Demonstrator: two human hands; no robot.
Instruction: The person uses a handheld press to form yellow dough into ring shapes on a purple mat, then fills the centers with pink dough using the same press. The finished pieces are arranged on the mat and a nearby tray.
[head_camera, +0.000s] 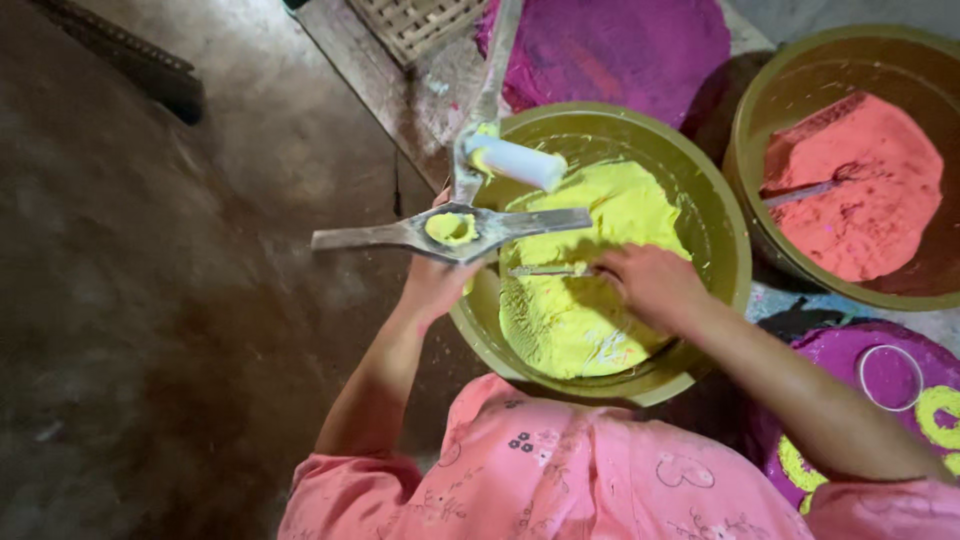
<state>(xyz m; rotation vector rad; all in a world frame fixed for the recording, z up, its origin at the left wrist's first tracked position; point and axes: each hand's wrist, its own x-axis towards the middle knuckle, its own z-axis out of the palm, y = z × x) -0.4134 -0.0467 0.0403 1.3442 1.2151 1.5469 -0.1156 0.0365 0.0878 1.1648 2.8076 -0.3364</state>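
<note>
A flat metal tool (455, 232) with two pointed arms and a round centre cup full of yellow paste is gripped by my left hand (436, 283), held over the near rim of an olive basin (715, 215). A bent metal handle with a white cylinder grip (518, 161) rises from the tool. The basin holds bright yellow paste (585, 300). My right hand (650, 283) reaches into the basin and holds a thin metal blade (548, 270) against the paste. Pink sleeves cover both my upper arms.
A second olive basin (752, 160) at the right holds red-orange paste with a metal tool lying in it. A purple mound (610, 45) lies behind. A purple disc with a white ring and yellow shapes (880, 385) sits at the lower right. Brown floor spreads left.
</note>
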